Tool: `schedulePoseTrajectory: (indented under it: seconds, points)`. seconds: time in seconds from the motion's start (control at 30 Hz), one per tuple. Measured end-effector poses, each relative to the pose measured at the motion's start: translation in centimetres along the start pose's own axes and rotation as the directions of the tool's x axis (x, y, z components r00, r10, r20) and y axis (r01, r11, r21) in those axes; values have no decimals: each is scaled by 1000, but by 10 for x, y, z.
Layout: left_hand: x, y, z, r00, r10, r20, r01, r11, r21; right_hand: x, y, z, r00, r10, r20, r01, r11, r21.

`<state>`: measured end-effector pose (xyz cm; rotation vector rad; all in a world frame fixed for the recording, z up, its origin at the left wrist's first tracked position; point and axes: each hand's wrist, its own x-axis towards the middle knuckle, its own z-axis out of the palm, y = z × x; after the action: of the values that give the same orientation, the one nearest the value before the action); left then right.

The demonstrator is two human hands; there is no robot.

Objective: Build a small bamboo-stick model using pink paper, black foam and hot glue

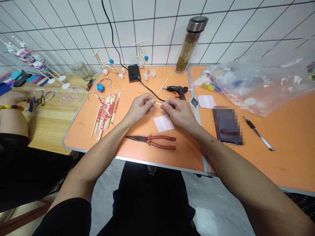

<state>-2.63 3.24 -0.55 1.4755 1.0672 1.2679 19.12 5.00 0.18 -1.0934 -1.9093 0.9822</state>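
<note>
Wooden stick: thin, pale, held level above orange table, mid-scene. Your left hand pinches left end, your right hand pinches right end; both closed on it. Judged light, stiff, snaps easily: hold near ends, gentle pressure. Pink paper just below; pliers nearer you; glue gun farther.

Left of our left hand, bare tabletop lay open up to chopstick packs. Pliers barred near edge. Fwd, glue gun w/ cable; rt side, phone & plastic bag.
</note>
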Motion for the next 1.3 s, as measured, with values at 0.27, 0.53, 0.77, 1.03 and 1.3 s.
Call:
schedulePoseTrajectory:
  seconds: [0.27,0.53,0.77,1.03,1.3]
  points:
    - [0,5,0,998,49,37,-48,998,-37,2,-1,-1,1000,-3,3,2,997,79]
    - [0,2,-2,1000,15,-7,-15,1000,-3,2,2,1,996,-69,-50,69,998,1]
    - [1,1,-2,1000,-9,1,9,1000,-5,3,6,1,995,-58,-80,58,998,-7]
    - [0,-1,-2,1000,-19,-8,19,1000,14,3,9,4,997,-42,-65,44,999,28]
    - [1,4,-2,1000,-20,1,20,1000,-16,1,4,2,999,-46,-16,46,999,10]
